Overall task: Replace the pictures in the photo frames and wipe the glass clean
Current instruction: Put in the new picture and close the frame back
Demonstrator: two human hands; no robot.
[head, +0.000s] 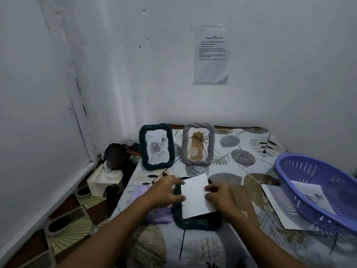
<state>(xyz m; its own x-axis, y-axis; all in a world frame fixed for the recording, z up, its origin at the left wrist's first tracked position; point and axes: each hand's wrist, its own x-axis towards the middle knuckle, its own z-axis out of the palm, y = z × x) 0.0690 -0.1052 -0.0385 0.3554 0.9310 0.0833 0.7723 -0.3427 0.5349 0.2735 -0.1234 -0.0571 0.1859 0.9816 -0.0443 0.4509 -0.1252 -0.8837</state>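
A dark green frame lies flat on the patterned bed cover in front of me. A white picture sheet, blank side up, rests on it. My left hand pinches the sheet's left edge and my right hand pinches its right edge. Under my left wrist lies a lilac cloth. At the back stand a second dark green frame with a grey rose picture and a grey frame with a tan plant picture.
A purple plastic basket with a print inside sits at the right, over a white sheet. A brown backing board lies under my right hand. A tissue box and dark bags sit on the floor at left.
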